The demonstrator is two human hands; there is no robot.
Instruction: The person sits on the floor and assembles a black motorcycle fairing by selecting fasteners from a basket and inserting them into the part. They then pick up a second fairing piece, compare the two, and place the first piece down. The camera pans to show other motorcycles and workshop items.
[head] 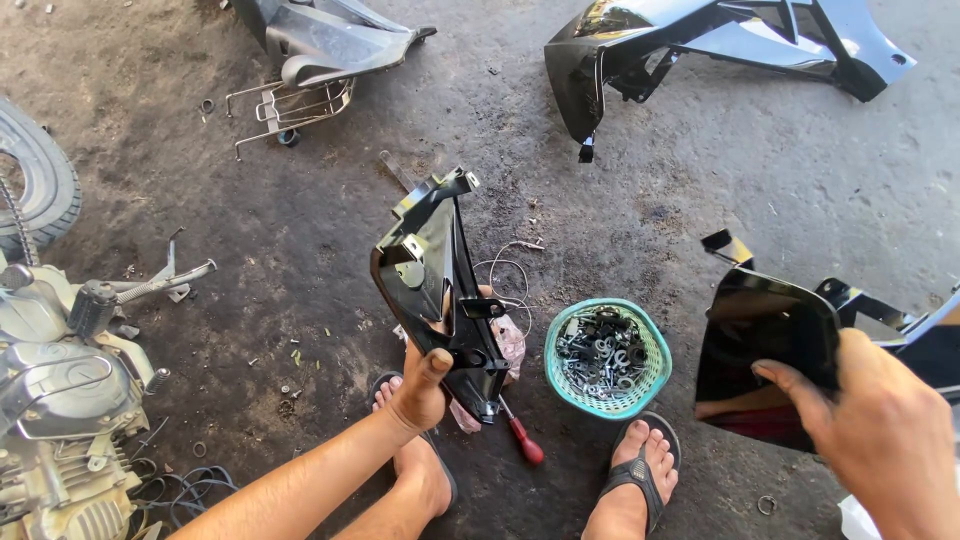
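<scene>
My left hand (420, 385) grips the lower end of a narrow black plastic fairing panel (432, 275), held upright above the ground. My right hand (880, 435) holds a larger glossy black body panel (765, 345) by its right edge. Between the two panels, on the ground, sits a teal mesh basket (652, 385) filled with bolts, nuts and washers. A red-handled screwdriver (522, 438) lies just below the left panel, beside my sandalled feet.
A motorcycle engine (60, 400) and tyre (45, 185) sit at the left. More black fairing parts (700, 40) and a seat piece with a metal rack (310, 60) lie at the top. Loose wire, a rag and small hardware litter the dirty concrete floor.
</scene>
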